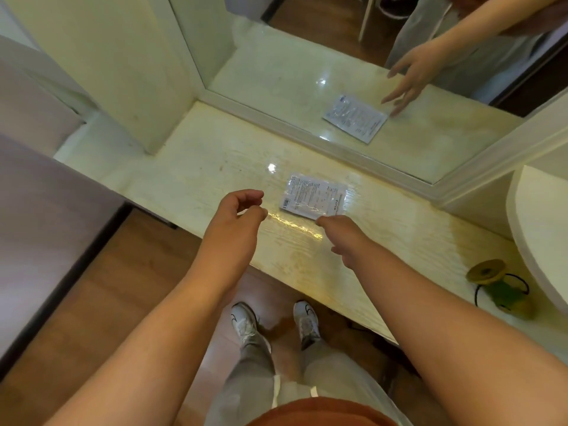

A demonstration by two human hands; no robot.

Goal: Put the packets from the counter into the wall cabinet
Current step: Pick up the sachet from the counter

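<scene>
One flat clear packet with printed white label lies on the pale glossy counter, close to the mirror. My right hand hovers just at the packet's near right corner, fingers spread and holding nothing. My left hand floats to the packet's left, fingers loosely curled with thumb and forefinger apart, holding nothing. The wall cabinet is not in view.
A mirror behind the counter reflects the packet and my hand. A tall cream panel stands at the left. A yellow-green spool with black cord sits at the counter's right, beside a curved white object.
</scene>
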